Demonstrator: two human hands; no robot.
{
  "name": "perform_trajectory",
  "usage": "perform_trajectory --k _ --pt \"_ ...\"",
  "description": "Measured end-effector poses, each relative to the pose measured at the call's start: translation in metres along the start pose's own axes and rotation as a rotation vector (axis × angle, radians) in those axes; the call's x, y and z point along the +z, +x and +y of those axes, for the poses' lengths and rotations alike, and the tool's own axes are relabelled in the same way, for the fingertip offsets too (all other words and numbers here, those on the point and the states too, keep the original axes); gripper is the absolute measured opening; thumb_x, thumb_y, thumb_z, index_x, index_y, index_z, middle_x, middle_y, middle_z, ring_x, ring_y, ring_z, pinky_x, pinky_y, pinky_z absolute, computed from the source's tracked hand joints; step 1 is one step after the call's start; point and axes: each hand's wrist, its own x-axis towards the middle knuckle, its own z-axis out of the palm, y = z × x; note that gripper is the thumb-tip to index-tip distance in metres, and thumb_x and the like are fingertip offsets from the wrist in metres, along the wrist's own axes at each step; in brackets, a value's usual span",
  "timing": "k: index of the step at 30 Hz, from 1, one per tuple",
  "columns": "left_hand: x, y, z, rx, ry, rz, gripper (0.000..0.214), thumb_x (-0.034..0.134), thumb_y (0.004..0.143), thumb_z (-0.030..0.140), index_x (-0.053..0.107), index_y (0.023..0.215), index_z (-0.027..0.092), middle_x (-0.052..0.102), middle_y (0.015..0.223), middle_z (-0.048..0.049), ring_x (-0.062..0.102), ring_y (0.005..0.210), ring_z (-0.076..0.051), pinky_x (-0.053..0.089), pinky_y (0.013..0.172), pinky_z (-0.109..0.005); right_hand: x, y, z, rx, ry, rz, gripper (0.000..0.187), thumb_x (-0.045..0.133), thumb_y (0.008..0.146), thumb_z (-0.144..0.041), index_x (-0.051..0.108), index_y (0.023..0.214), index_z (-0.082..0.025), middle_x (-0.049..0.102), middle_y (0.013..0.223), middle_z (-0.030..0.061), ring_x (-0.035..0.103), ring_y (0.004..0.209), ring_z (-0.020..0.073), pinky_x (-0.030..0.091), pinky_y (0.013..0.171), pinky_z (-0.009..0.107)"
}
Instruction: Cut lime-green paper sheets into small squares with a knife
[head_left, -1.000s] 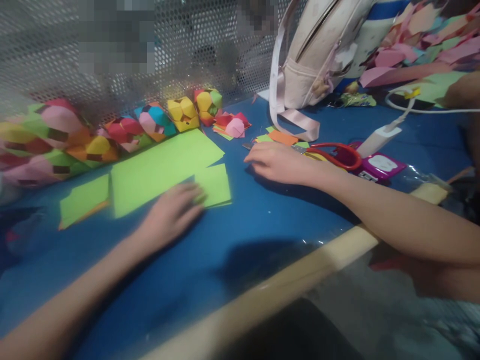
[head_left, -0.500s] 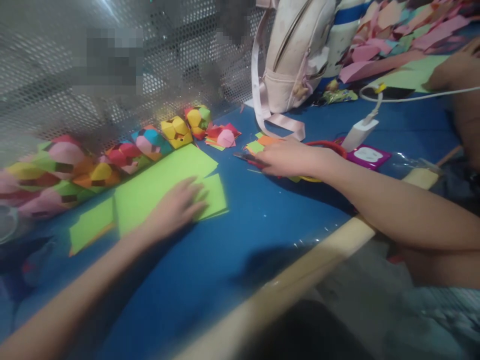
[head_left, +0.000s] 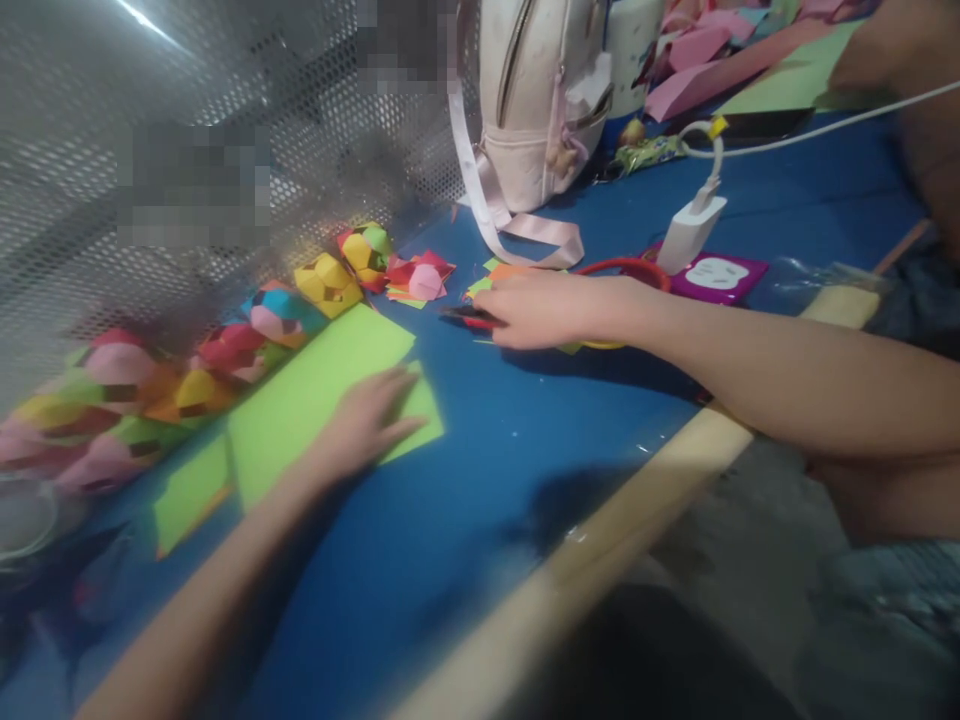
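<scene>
My left hand (head_left: 371,415) lies with its fingers stretched over a smaller piece of green paper (head_left: 424,420), beside a large green sheet (head_left: 300,390). Farther right, my right hand (head_left: 532,310) is closed around a pair of scissors (head_left: 463,316), whose dark tip points left past the fingers. Red shows beneath those fingers, but most of the scissors is hidden. Small orange and green paper pieces (head_left: 517,271) peek out behind this hand. Another green piece with an orange edge (head_left: 193,495) rests at the left.
Folded paper balls (head_left: 326,283) line the perforated metal panel (head_left: 300,190). A pale backpack (head_left: 525,110) stands behind, its strap on the blue table (head_left: 480,480). A white charger (head_left: 694,232) sits near a purple packet (head_left: 720,277). Another person's arm (head_left: 892,70) reaches in at upper right.
The camera view has shifted, so the backpack and charger appear farther left and higher. Both hands stay at nearly the same places on the table, the left still over the green paper.
</scene>
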Motion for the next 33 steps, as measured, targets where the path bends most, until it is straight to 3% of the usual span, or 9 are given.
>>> perform_trajectory --k 5,10,13,17,25,33 --pt "0.001 -0.002 0.008 0.005 0.079 0.036 0.071 0.032 0.094 0.065 0.054 0.134 0.011 0.059 0.131 -0.0207 0.057 0.119 -0.034 0.045 0.102 -0.051 0.006 0.003 -0.006 -0.046 0.095 0.041 0.030 0.049 0.088 -0.022 0.061 0.114 -0.013 0.067 0.108 0.0163 0.061 0.083 0.0257 0.037 0.066 0.034" --pt "-0.004 -0.013 0.032 -0.229 0.210 0.050 0.060 0.031 0.097 0.056 0.057 0.131 0.013 0.065 0.112 -0.0188 0.063 0.098 -0.034 0.053 0.081 -0.047 0.013 0.005 -0.011 -0.102 0.111 0.093 0.029 0.047 0.087 -0.015 0.061 0.112 -0.013 0.064 0.113 0.0154 0.059 0.094 0.0252 0.038 0.072 0.033" --pt "-0.010 -0.018 0.036 -0.337 0.139 0.080 0.058 0.030 0.096 0.056 0.059 0.127 0.016 0.066 0.109 -0.0164 0.064 0.097 -0.033 0.053 0.079 -0.046 0.015 0.005 -0.015 -0.121 0.115 0.055 0.026 0.048 0.087 -0.017 0.063 0.108 -0.014 0.064 0.108 0.0150 0.059 0.094 0.0256 0.038 0.072 0.034" --pt "-0.011 -0.023 0.024 -0.400 -0.059 0.133 0.058 0.037 0.092 0.058 0.061 0.122 0.015 0.067 0.114 -0.0159 0.063 0.100 -0.031 0.051 0.088 -0.048 0.020 0.004 -0.020 -0.130 0.126 0.057 0.027 0.045 0.090 -0.021 0.064 0.109 -0.015 0.064 0.110 0.0152 0.060 0.098 0.0287 0.039 0.071 0.036" --pt "0.008 -0.031 0.008 -0.291 -0.098 0.193 0.060 0.050 0.086 0.058 0.058 0.125 0.013 0.066 0.119 -0.0163 0.060 0.108 -0.032 0.047 0.096 -0.049 0.031 -0.005 -0.025 -0.189 0.015 0.044 0.028 0.048 0.094 -0.026 0.065 0.111 -0.012 0.064 0.111 0.0154 0.061 0.090 0.0258 0.038 0.066 0.034" --pt "0.015 -0.031 0.006 -0.262 -0.086 0.246 0.052 0.060 0.082 0.055 0.060 0.117 0.017 0.067 0.114 -0.0138 0.060 0.105 -0.031 0.047 0.094 -0.048 0.040 -0.025 -0.017 -0.108 0.033 0.164 0.022 0.049 0.094 -0.025 0.065 0.104 -0.014 0.063 0.105 0.0128 0.056 0.081 0.0202 0.026 0.055 0.030"
